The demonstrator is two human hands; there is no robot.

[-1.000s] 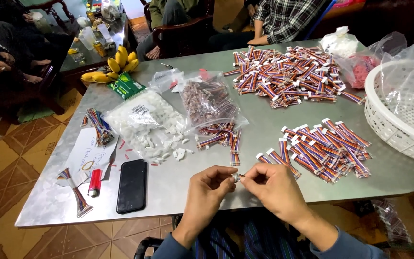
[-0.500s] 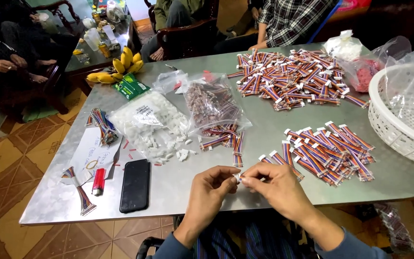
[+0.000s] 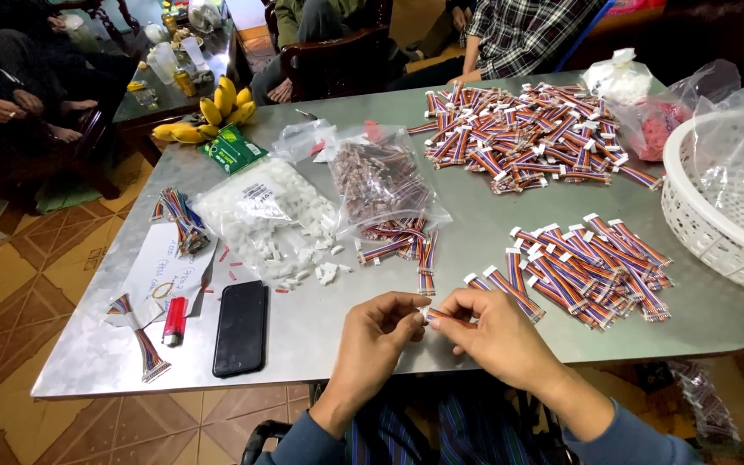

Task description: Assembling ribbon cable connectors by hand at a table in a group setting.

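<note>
- Your fingers [image 3: 410, 317] on the left hand [image 3: 372, 340] are pinching a tiny white plastic plug [image 3: 424, 313], and the fingers of your right hand [image 3: 492, 331] are pinching a short striped bunch of thin wires [image 3: 443, 315].
- The plug and the wire bunch meet between your two hands, just over the near edge of the shiny grey metal desk [image 3: 320, 331].
- A small heap of finished striped wire bunches with white ends [image 3: 592, 269] lies just past your right hand.
- A bigger heap of the same wire bunches [image 3: 527, 138] lies at the far side of the desk.
- A clear bag spilling little white plastic plugs [image 3: 264, 220] lies past your left hand.
- A flat black phone [image 3: 241, 327] and a small red lighter [image 3: 175, 321] lie to the left.
- A white plastic basket [image 3: 716, 224] sits on the right edge.
</note>
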